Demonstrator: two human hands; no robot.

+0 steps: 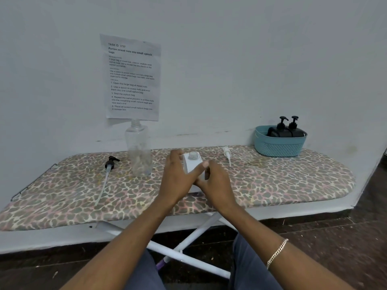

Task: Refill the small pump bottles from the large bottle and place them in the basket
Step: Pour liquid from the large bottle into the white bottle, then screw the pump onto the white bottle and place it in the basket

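Observation:
A small white square bottle (pixel 191 163) with an open neck stands upright on the leopard-print board (pixel 272 181). My left hand (pixel 180 176) wraps its left side and my right hand (pixel 215 183) holds its right side. Its white pump head (pixel 227 153) lies on the board just to the right. The large clear bottle (pixel 139 149) stands uncapped to the left, nearly empty. Its black pump with a long tube (pixel 109 168) lies further left. A teal basket (pixel 280 141) at the back right holds two black pump bottles (pixel 287 128).
A printed task sheet (pixel 132 78) is taped to the white wall behind the large bottle. The board's white folding legs (pixel 188 243) cross below its front edge, above a dark floor. My knees show at the bottom.

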